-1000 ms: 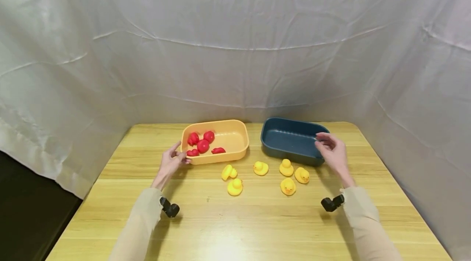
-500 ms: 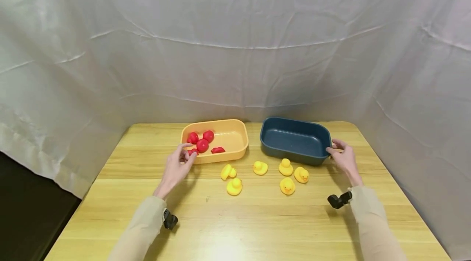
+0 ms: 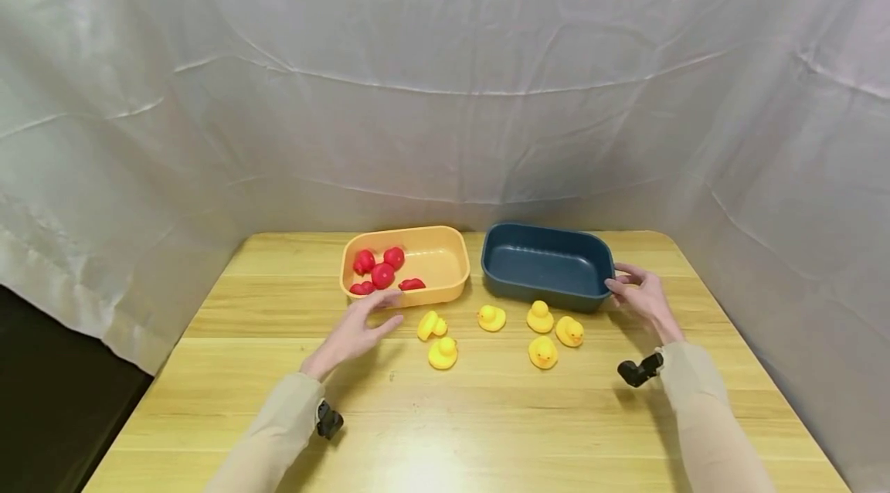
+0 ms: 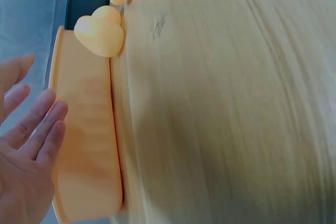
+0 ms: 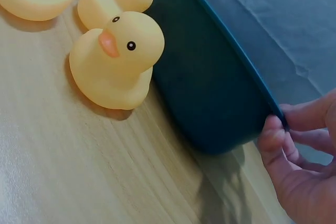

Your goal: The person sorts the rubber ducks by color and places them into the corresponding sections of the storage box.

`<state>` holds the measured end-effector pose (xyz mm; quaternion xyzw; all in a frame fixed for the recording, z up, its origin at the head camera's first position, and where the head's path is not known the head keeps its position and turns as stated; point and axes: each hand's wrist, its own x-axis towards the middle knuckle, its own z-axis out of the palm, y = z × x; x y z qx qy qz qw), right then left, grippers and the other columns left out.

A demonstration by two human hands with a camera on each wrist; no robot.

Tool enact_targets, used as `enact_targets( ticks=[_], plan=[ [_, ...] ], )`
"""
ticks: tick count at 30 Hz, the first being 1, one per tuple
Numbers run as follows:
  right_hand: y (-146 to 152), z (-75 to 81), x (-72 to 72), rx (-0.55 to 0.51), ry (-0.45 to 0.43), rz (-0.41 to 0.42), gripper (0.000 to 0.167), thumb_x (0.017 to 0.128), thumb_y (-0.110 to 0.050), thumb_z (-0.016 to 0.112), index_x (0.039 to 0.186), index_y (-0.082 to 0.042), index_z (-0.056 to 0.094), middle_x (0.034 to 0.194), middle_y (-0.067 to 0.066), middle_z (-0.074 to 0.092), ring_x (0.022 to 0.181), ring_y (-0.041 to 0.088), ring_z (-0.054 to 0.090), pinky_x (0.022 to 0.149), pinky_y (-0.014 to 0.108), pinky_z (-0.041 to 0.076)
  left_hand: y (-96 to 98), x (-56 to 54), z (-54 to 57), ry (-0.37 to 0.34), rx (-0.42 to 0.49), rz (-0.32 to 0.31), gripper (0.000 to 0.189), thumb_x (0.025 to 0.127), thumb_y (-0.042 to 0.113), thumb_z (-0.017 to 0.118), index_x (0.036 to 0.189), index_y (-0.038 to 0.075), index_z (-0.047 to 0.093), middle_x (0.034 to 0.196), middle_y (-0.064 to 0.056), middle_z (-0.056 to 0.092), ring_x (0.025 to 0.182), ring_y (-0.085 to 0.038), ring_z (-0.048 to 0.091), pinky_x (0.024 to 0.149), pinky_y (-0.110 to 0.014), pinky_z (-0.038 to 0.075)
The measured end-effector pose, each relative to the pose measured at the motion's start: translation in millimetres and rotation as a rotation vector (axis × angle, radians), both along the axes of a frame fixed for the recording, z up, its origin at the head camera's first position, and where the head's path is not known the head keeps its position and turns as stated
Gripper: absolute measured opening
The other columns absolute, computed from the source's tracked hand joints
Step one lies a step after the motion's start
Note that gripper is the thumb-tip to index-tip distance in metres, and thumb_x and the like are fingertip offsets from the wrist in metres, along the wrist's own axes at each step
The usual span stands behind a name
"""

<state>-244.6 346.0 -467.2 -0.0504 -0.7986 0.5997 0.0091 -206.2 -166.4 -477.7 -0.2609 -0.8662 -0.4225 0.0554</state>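
Grey cloth (image 3: 452, 130) rises behind a wooden tabletop (image 3: 487, 431), where I grip the dark blue bin (image 3: 580, 300).
Only the head view looks into both bins: the blue one bare inside, the orange bin (image 3: 434, 295) to its left holding five red toys (image 3: 383, 275); the right wrist view shows my right hand (image 3: 643, 296) pinching the blue rim between thumb and fingers, the left wrist view my left hand (image 3: 354, 331) loosely spread, holding nothing, near the orange bin; six yellow ducks (image 3: 543, 352) sit in front.
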Motion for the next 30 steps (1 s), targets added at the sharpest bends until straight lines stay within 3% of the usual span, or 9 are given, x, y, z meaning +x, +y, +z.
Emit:
enact_targets(
  ticks=[10,13,18,25,30],
  plan=[
    [5,-3.5,-0.3,-0.366,-0.058,0.096,0.064,0.097,-0.001,0.062,0.151,0.006,0.027,0.079,-0.006,0.071,0.058,0.009,0.057,0.057,0.019,0.053,15.8,-4.2,2.1,-0.087,-0.102,-0.171,0.053,0.096,0.012,0.068,0.144,0.001,0.051,0.146,-0.018,0.056,0.133,-0.038,0.055,0.113,-0.057,0.044],
    [6,-3.4,-0.8,-0.390,-0.085,0.113,0.065,0.098,-0.002,0.062,0.152,0.003,0.027,0.079,-0.006,0.071,0.061,0.008,0.058,0.059,0.019,0.054,20.3,-6.4,3.6,-0.112,-0.132,-0.234,0.056,0.096,0.009,0.067,0.147,0.000,0.047,0.149,-0.019,0.053,0.136,-0.040,0.052,0.114,-0.057,0.043],
    [4,-2.4,-2.3,-0.384,-0.131,0.134,0.073,0.099,-0.004,0.061,0.158,0.001,0.020,0.081,-0.004,0.072,0.064,0.008,0.060,0.060,0.019,0.056,27.7,-8.9,7.2,-0.160,-0.181,-0.285,0.060,0.093,0.003,0.068,0.149,0.001,0.045,0.150,-0.019,0.051,0.139,-0.039,0.049,0.116,-0.056,0.042],
    [6,-4.2,-3.1,-0.434,-0.170,0.137,0.074,0.099,-0.004,0.061,0.159,-0.002,0.019,0.079,-0.002,0.072,0.064,0.009,0.063,0.061,0.019,0.057,37.6,-12.3,7.4,-0.069,-0.289,-0.305,0.065,0.086,-0.007,0.071,0.146,-0.003,0.046,0.148,-0.020,0.052,0.139,-0.039,0.049,0.117,-0.056,0.039],
    [6,-4.4,-3.7,-0.459,-0.187,0.151,0.074,0.100,-0.004,0.060,0.160,-0.003,0.017,0.080,-0.002,0.073,0.063,0.009,0.064,0.061,0.019,0.057,40.6,-14.6,5.5,-0.067,-0.312,-0.311,0.065,0.085,-0.010,0.070,0.145,-0.005,0.046,0.148,-0.022,0.053,0.137,-0.039,0.050,0.117,-0.056,0.040]
  ],
)
